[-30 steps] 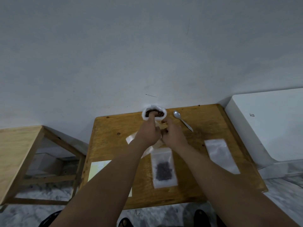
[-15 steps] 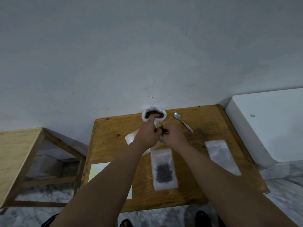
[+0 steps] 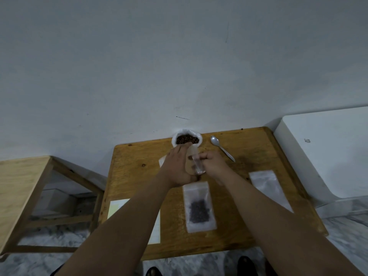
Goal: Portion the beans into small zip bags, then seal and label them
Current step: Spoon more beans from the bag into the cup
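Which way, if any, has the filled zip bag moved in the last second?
No. The filled zip bag lies in the same spot on the table, just as near its front edge.

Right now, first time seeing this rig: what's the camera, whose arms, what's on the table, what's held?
No machine here: a person works bare-handed, filmed by one wide-angle camera worn on the head, looking forward and down. The right hand pinches a small clear zip bag; the left hand is against its other side, grip hidden. On the wooden table: a white sack of beans at the far edge, a spoon to its right, a filled zip bag nearer the person, an empty zip bag on the right, a pale sheet behind the left forearm.
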